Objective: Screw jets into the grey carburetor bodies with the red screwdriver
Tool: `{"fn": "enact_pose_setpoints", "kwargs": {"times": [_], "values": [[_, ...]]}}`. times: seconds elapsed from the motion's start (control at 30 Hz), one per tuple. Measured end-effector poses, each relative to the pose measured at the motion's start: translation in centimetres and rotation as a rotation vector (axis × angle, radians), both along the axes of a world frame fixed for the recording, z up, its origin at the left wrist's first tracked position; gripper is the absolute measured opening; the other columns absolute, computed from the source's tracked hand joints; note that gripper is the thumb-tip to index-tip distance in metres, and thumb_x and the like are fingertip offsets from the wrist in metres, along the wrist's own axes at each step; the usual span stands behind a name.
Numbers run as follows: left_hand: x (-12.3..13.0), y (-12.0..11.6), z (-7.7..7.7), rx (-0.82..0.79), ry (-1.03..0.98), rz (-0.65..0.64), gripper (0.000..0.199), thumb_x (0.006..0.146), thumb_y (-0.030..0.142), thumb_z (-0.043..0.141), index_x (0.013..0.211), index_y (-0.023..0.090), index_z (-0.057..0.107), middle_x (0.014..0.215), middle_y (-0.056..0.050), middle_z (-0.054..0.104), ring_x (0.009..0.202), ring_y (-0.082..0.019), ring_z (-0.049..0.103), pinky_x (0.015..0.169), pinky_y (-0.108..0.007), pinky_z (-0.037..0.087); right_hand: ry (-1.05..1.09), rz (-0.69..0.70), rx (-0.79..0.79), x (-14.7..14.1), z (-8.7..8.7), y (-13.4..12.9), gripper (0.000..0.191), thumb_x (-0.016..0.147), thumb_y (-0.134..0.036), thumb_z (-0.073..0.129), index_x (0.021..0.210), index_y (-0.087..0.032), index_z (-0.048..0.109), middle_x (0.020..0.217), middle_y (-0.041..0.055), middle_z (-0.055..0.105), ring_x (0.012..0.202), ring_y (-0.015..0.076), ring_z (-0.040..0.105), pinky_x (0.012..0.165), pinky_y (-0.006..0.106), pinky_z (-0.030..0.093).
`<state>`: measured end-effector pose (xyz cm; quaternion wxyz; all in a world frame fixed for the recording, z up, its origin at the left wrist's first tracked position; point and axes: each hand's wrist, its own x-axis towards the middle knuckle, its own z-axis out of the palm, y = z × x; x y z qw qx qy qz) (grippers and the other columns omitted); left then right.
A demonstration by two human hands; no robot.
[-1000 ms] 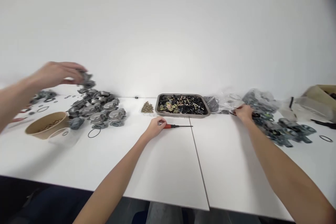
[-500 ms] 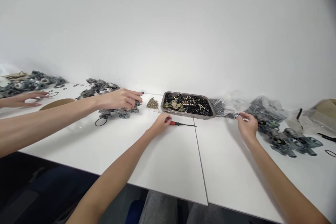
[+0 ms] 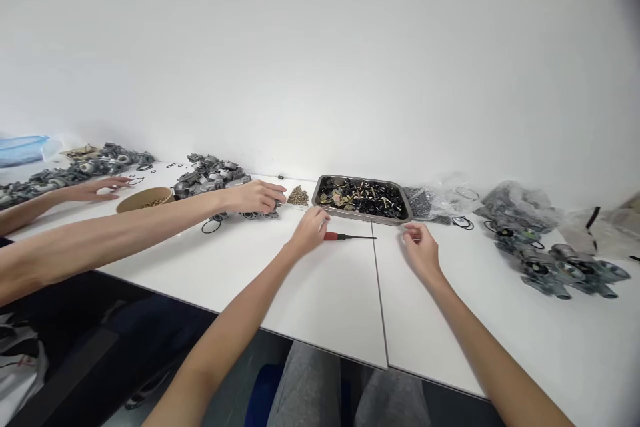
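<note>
My left hand rests on the white table, curled round the handle end of a red screwdriver whose dark shaft points right. Beyond it stands a metal tray full of small black and brass parts. My right hand is over the table just below the tray's right corner, its fingers bent; whether anything small is between them is hidden. A pile of small brass pieces lies left of the tray.
Another person's hand reaches over metal castings on the left; that person's other hand is near a round bowl. At right are more castings, plastic bags and black rings.
My right hand has moved left from beside the bags to near the tray's corner. My left hand stays at the screwdriver. The view has shifted left, showing more of the bowl.
</note>
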<state>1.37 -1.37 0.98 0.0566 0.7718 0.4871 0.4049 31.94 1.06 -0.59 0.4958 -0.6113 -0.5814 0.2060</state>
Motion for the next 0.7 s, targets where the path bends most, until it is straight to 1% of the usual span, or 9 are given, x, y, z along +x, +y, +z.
{"fn": "enact_pose_setpoints", "kwargs": {"times": [0.23, 0.33, 0.4, 0.47, 0.53, 0.6, 0.63, 0.67, 0.7], "values": [[-1.7, -0.3, 0.7, 0.077, -0.089, 0.157, 0.022, 0.091, 0.022, 0.037, 0.094, 0.018, 0.059, 0.095, -0.012, 0.062, 0.098, -0.021, 0.056, 0.092, -0.037, 0.046, 0.017, 0.012, -0.032, 0.5, 0.1, 0.1, 0.029, 0.067, -0.029, 0.052, 0.093, -0.019, 0.062, 0.082, 0.0048, 0.065, 0.076, 0.0195, 0.059, 0.079, 0.034, 0.046], [-2.1, -1.0, 1.0, 0.080, -0.130, 0.224, 0.023, 0.091, 0.026, 0.038, 0.093, 0.019, 0.059, 0.093, -0.011, 0.063, 0.092, -0.019, 0.057, 0.088, -0.034, 0.047, 0.009, 0.032, -0.046, 0.4, 0.0, 0.2, 0.029, 0.066, -0.029, 0.052, 0.092, -0.019, 0.063, 0.081, 0.0043, 0.065, 0.076, 0.0194, 0.058, 0.078, 0.033, 0.046], [-2.4, -2.3, 1.1, 0.080, -0.157, 0.274, 0.023, 0.091, 0.028, 0.038, 0.093, 0.019, 0.059, 0.092, -0.010, 0.063, 0.087, -0.018, 0.057, 0.084, -0.033, 0.047, 0.000, 0.038, -0.056, 0.4, -0.1, 0.2, 0.029, 0.066, -0.028, 0.053, 0.091, -0.019, 0.063, 0.080, 0.0042, 0.064, 0.076, 0.0196, 0.058, 0.077, 0.033, 0.046], [-3.1, -4.4, 0.8, 0.050, -0.216, 0.352, 0.022, 0.090, 0.028, 0.040, 0.095, 0.019, 0.059, 0.090, -0.008, 0.064, 0.080, -0.017, 0.056, 0.080, -0.032, 0.048, -0.011, 0.046, -0.063, 0.4, -0.2, 0.3, 0.028, 0.066, -0.028, 0.053, 0.090, -0.019, 0.064, 0.080, 0.0042, 0.064, 0.076, 0.0196, 0.058, 0.076, 0.032, 0.046], [-4.4, -6.7, 0.2, -0.046, -0.325, 0.463, 0.018, 0.087, 0.027, 0.045, 0.093, 0.020, 0.061, 0.085, -0.006, 0.065, 0.075, -0.016, 0.056, 0.077, -0.032, 0.048, -0.023, 0.056, -0.069, 0.4, -0.3, 0.4, 0.027, 0.067, -0.028, 0.054, 0.089, -0.019, 0.064, 0.079, 0.0041, 0.064, 0.076, 0.0194, 0.058, 0.077, 0.032, 0.046], [-6.1, -8.7, -0.5, -0.156, -0.435, 0.587, 0.014, 0.083, 0.027, 0.052, 0.088, 0.019, 0.062, 0.084, -0.005, 0.065, 0.077, -0.016, 0.058, 0.080, -0.034, 0.049, -0.035, 0.070, -0.077, 0.3, -0.4, 0.5, 0.026, 0.067, -0.027, 0.054, 0.089, -0.019, 0.065, 0.079, 0.0039, 0.064, 0.075, 0.0191, 0.058, 0.077, 0.032, 0.046], [-7.0, -9.3, -0.7, -0.186, -0.472, 0.649, 0.015, 0.081, 0.028, 0.056, 0.090, 0.018, 0.062, 0.087, -0.006, 0.065, 0.080, -0.017, 0.058, 0.082, -0.036, 0.050, -0.041, 0.076, -0.083, 0.2, -0.5, 0.5, 0.026, 0.067, -0.027, 0.054, 0.089, -0.019, 0.065, 0.079, 0.0039, 0.065, 0.074, 0.0190, 0.058, 0.077, 0.032, 0.045], [-7.8, -9.5, -0.9, -0.204, -0.505, 0.706, 0.021, 0.079, 0.030, 0.060, 0.095, 0.017, 0.061, 0.092, -0.008, 0.065, 0.083, -0.019, 0.059, 0.083, -0.038, 0.050, -0.047, 0.082, -0.088, 0.2, -0.5, 0.5, 0.027, 0.067, -0.026, 0.055, 0.090, -0.019, 0.066, 0.079, 0.0038, 0.065, 0.074, 0.0189, 0.058, 0.077, 0.032, 0.045], [-8.6, -9.4, -0.9, -0.217, -0.539, 0.753, 0.032, 0.077, 0.033, 0.065, 0.102, 0.015, 0.058, 0.098, -0.011, 0.064, 0.086, -0.020, 0.059, 0.083, -0.039, 0.051, -0.053, 0.087, -0.094, 0.2, -0.5, 0.5, 0.027, 0.067, -0.026, 0.055, 0.090, -0.019, 0.066, 0.079, 0.0038, 0.065, 0.074, 0.0189, 0.058, 0.077, 0.031, 0.045]]}}
